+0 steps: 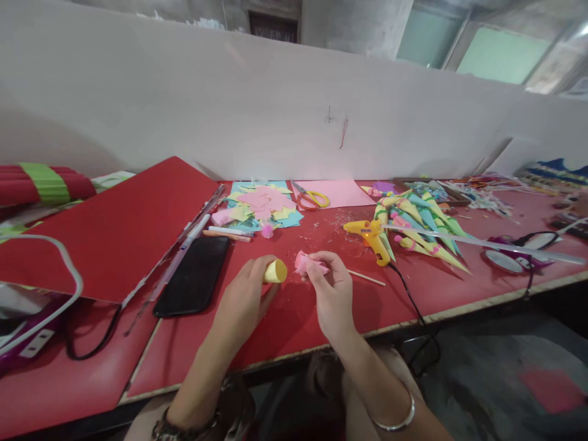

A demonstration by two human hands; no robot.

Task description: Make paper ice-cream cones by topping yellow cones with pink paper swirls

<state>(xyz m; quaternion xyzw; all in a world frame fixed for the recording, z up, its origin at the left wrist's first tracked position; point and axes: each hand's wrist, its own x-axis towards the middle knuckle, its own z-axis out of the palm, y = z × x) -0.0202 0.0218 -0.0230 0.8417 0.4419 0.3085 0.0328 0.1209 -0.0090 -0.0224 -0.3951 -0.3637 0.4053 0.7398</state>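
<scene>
Above the red table (285, 324), my left hand (245, 294) is closed round a small yellow paper roll (275, 271), its round end facing right. My right hand (335, 294) pinches a crumpled pink paper piece (303, 263) between thumb and fingers, a short gap to the right of the roll. A thin wooden stick (366, 277) lies just right of my right hand. Beyond it is a yellow glue gun (374, 239) with a long clear glue stick in its back. A small pink ball (267, 230) sits behind the yellow roll.
A black phone (193, 275) and pens (227, 234) lie at the left, beside a large red sheet (124, 226). Behind are cut papers (264, 205), scissors (312, 197) and a pink sheet (344, 193). Paper cones (427, 229) are piled at the right. A black cord (408, 294) crosses the front edge.
</scene>
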